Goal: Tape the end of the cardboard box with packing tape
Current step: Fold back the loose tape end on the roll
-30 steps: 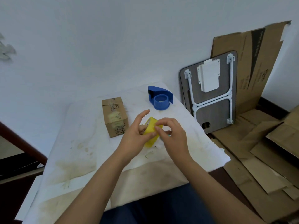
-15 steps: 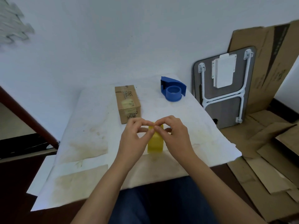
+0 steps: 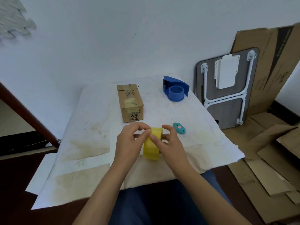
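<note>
Hands meet over the near middle of the stained white cloth (image 3: 90, 143): left hand (image 3: 129, 143) and right hand (image 3: 168, 143) both grip the upright yellow tape roll (image 3: 151, 149), fingertips pinching at its top edge. Just right lies a teal cutter (image 3: 179, 127). Farther back sits the cardboard box (image 3: 130, 103), with a blue dispenser (image 3: 176, 90) far right.

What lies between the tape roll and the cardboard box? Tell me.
Nothing visible. The yellow tape roll, held by the left hand and right hand, faces the cardboard box across bare cloth; the teal cutter lies off right.
</note>
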